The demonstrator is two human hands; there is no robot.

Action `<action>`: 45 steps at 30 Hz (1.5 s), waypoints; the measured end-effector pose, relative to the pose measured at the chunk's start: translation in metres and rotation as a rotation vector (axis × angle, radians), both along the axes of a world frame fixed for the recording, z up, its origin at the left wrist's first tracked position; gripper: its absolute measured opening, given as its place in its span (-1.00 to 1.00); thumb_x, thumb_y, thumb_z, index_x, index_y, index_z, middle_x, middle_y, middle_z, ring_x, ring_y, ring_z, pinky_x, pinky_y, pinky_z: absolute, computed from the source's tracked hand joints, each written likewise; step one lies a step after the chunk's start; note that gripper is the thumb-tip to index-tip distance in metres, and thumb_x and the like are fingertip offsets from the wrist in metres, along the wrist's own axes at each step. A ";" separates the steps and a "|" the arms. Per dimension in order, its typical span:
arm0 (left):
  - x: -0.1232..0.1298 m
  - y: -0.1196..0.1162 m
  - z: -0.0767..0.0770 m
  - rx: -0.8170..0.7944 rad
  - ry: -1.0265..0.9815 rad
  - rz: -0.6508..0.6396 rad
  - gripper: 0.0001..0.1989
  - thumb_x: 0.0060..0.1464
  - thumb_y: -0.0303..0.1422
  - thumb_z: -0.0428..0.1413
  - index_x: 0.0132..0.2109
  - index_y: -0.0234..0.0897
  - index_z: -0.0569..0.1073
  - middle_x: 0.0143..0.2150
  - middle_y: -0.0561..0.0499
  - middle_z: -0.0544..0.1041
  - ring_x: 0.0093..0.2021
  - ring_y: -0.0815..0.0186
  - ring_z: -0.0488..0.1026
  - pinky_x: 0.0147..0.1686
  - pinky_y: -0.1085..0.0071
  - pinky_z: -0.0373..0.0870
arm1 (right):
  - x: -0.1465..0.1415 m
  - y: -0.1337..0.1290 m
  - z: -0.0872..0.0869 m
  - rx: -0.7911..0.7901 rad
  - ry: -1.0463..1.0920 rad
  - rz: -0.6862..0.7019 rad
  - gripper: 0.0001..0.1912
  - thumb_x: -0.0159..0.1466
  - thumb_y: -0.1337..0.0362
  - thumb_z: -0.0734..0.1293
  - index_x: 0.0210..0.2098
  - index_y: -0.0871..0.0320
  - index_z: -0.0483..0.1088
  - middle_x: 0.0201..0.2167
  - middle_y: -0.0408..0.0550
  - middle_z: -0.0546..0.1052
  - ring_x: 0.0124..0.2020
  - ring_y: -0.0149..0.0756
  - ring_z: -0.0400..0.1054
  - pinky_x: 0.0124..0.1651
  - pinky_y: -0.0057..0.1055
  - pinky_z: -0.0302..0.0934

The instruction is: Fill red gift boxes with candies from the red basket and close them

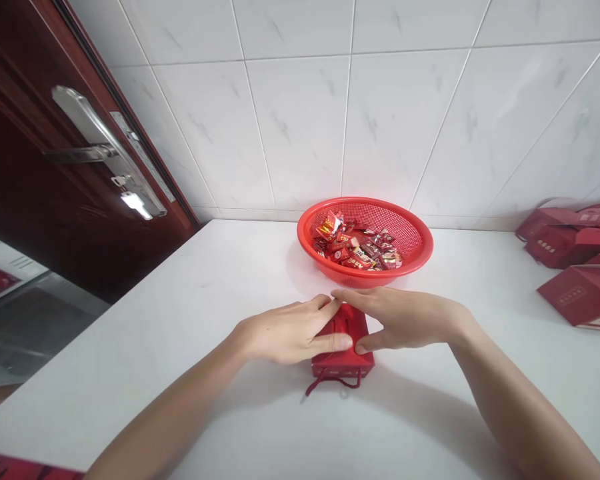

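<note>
A small red box (pixel 343 363) with a dark red cord handle (pixel 334 380) hanging at its near side lies on the white table. My left hand (pixel 297 331) rests on the box's left side, thumb stretched across its top and fingers reaching to the far edge. From the right, my right hand (pixel 397 319) touches the same box, its thumb near the left thumb and its fingers meeting the left fingertips at the back. Both hands have thumb and fingers apart. Behind them stands a red plastic basket (pixel 365 275) with wrapped candies (pixel 357 250) inside.
Several dark red boxes (pixel 573 243) stand at the right rear of the white table (pixel 220 267). A tiled wall (pixel 300 120) rises behind it. At the left is a brown door (pixel 40 187) with a metal handle and keys.
</note>
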State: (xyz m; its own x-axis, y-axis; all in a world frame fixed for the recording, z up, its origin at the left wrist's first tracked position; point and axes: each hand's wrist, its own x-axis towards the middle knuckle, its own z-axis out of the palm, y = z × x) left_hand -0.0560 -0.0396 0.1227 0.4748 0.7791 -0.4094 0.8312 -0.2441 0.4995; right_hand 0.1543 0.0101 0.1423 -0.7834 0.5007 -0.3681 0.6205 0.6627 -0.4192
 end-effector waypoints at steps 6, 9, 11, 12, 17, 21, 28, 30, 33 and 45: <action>-0.002 0.003 -0.002 0.034 -0.008 -0.009 -0.54 0.35 -0.07 -0.08 0.23 -0.20 0.39 0.19 -0.17 0.47 0.11 0.03 0.49 0.05 0.24 0.39 | 0.000 0.000 0.000 0.018 -0.033 0.003 -0.42 0.31 0.16 0.39 0.28 0.10 0.27 -0.04 0.06 0.56 -0.23 -0.15 0.44 -0.39 -0.37 0.16; 0.000 0.005 -0.003 0.054 -0.023 0.002 -0.56 0.31 -0.08 -0.03 0.19 -0.19 0.42 0.12 -0.13 0.52 0.09 0.04 0.50 0.01 0.26 0.41 | 0.000 0.001 -0.001 0.014 -0.027 0.004 -0.41 0.31 0.14 0.39 0.29 0.09 0.26 -0.05 0.05 0.57 -0.25 -0.15 0.44 -0.40 -0.38 0.16; 0.000 0.007 -0.004 0.053 -0.034 0.016 -0.58 0.28 -0.08 0.01 0.14 -0.19 0.44 0.07 -0.11 0.55 0.04 0.04 0.52 -0.03 0.27 0.42 | 0.000 0.002 -0.003 0.011 -0.024 0.002 -0.40 0.30 0.12 0.39 0.28 0.09 0.26 -0.07 0.04 0.57 -0.25 -0.15 0.44 -0.40 -0.38 0.17; 0.000 0.008 -0.004 0.045 -0.039 0.026 -0.60 0.26 -0.09 0.03 0.12 -0.19 0.45 0.04 -0.11 0.56 0.01 0.04 0.53 -0.07 0.27 0.43 | -0.001 0.003 -0.003 0.008 -0.023 -0.001 -0.39 0.29 0.11 0.40 0.28 0.09 0.26 -0.06 0.05 0.57 -0.24 -0.13 0.44 -0.39 -0.37 0.18; 0.000 0.015 -0.005 -0.032 -0.139 0.071 -0.61 0.18 -0.14 0.15 0.09 -0.17 0.46 0.00 -0.04 0.60 -0.06 0.08 0.56 -0.20 0.31 0.43 | 0.000 0.007 -0.005 -0.035 -0.013 -0.019 -0.33 0.25 0.08 0.43 0.30 0.08 0.25 -0.02 0.09 0.55 -0.13 -0.05 0.47 -0.31 -0.36 0.25; -0.006 0.016 -0.017 -0.152 -0.283 0.202 -0.60 0.09 -0.15 0.26 0.05 -0.18 0.48 0.02 -0.02 0.63 -0.04 0.09 0.59 -0.19 0.33 0.47 | 0.001 0.014 -0.008 -0.092 -0.013 -0.030 -0.20 0.21 0.01 0.45 0.36 0.09 0.21 0.03 0.12 0.54 -0.06 0.00 0.48 -0.24 -0.31 0.31; -0.010 0.000 -0.051 -0.226 -0.641 0.476 -0.14 -0.02 -0.09 0.38 0.33 -0.23 0.25 0.18 -0.18 0.56 0.14 0.02 0.54 0.10 0.14 0.47 | 0.001 0.026 -0.017 -0.104 0.062 0.027 -0.02 0.13 -0.03 0.53 0.43 0.11 0.15 0.13 0.15 0.52 0.08 0.07 0.45 -0.02 -0.20 0.36; -0.006 -0.006 -0.058 -0.242 -0.740 0.534 -0.19 0.00 -0.14 0.38 0.31 -0.24 0.26 0.18 -0.18 0.57 0.18 0.02 0.51 0.14 0.12 0.46 | 0.001 0.026 -0.018 -0.094 0.141 0.056 -0.03 0.13 0.04 0.54 0.42 0.13 0.16 0.20 0.17 0.48 0.13 0.05 0.43 0.04 -0.20 0.36; 0.000 -0.012 -0.064 -0.239 -0.832 0.600 -0.22 0.01 -0.20 0.38 0.30 -0.24 0.25 0.20 -0.19 0.55 0.21 -0.01 0.49 0.16 0.08 0.46 | 0.001 0.024 -0.017 -0.111 0.324 0.090 -0.14 0.16 0.18 0.53 0.38 0.19 0.22 0.26 0.17 0.43 0.19 -0.01 0.40 0.14 -0.19 0.34; 0.005 -0.019 -0.081 -0.083 -1.034 0.643 -0.10 -0.09 -0.28 0.43 0.35 -0.11 0.21 0.11 -0.09 0.54 0.14 0.04 0.51 0.17 0.10 0.42 | -0.005 0.024 -0.026 -0.030 0.622 0.043 -0.57 0.28 0.27 0.43 0.13 0.12 0.45 0.13 0.07 0.54 0.10 -0.09 0.49 0.09 -0.19 0.42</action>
State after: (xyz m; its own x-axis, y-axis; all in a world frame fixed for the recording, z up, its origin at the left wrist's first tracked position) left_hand -0.0506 -0.0588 0.0421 0.1440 0.9815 -0.1260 -0.0101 0.1288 0.9916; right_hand 0.1496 0.0337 0.1164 -0.8750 0.4602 0.1502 0.2272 0.6645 -0.7119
